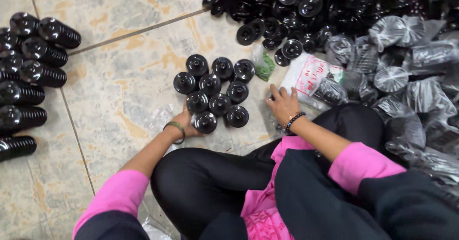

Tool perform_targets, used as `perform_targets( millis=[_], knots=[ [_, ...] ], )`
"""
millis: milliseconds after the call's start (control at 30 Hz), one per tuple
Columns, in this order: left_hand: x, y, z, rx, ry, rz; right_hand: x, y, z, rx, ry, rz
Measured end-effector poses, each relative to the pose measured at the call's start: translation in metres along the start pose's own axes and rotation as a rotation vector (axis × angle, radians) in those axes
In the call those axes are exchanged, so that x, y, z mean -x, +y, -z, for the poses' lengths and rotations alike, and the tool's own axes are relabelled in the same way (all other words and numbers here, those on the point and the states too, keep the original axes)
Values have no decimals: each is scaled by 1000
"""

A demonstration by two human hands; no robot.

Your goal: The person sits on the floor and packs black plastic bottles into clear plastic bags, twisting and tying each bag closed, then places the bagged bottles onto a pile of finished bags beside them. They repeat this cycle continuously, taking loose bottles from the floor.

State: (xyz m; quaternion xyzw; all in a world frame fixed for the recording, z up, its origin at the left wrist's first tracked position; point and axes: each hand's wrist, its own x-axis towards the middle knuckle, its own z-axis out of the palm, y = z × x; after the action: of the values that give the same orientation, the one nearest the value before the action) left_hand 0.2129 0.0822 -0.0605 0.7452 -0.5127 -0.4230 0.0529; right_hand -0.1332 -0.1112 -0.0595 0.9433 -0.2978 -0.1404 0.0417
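Left hand (187,124): I see it low on the tiled floor (119,72), fingers loosely curled against the nearest piece of the cluster; whether it truly grips that piece I cannot tell.
Right hand (283,103): it lies flat, fingers spread and holding nothing, on crinkled clear plastic just beside the white printed bag (311,77).
Hands together: they sit well apart, one on each side of the cluster's near edge.
Cluster of black ribbed caps (215,91): ten or so round pieces stand upright and packed in touching rows on the floor, straight ahead of my knees, between the two hands.
Nearest cap (205,122): at the cluster's front left corner, touching the left hand's fingers.
Loose heap (287,5): many more of the same black pieces lie tumbled at the top of the view, beyond the cluster.
Bagged pieces (406,77): clear plastic bags filled with black parts pile up on the right.
Stacked columns (28,72): long stacks of the pieces lie on their sides at the far left, well apart from the hands.
Small green packet (264,67): it rests between the cluster and the white bag.
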Motion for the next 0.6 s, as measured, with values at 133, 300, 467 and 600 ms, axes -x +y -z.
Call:
perform_targets(
  millis=[133,300,467,600],
  knots=[
    [-32,28,-1,7,-65,-64,2,30,4,44,24,8],
    [-48,45,-6,-69,-90,-61,31,-1,17,-174,72,102],
    [-51,59,-13,-152,-86,-3,48,-27,-3,17,-52,196],
    [-54,84,-26,-235,-121,132,26,12,-26,155,118,123]
  ],
)
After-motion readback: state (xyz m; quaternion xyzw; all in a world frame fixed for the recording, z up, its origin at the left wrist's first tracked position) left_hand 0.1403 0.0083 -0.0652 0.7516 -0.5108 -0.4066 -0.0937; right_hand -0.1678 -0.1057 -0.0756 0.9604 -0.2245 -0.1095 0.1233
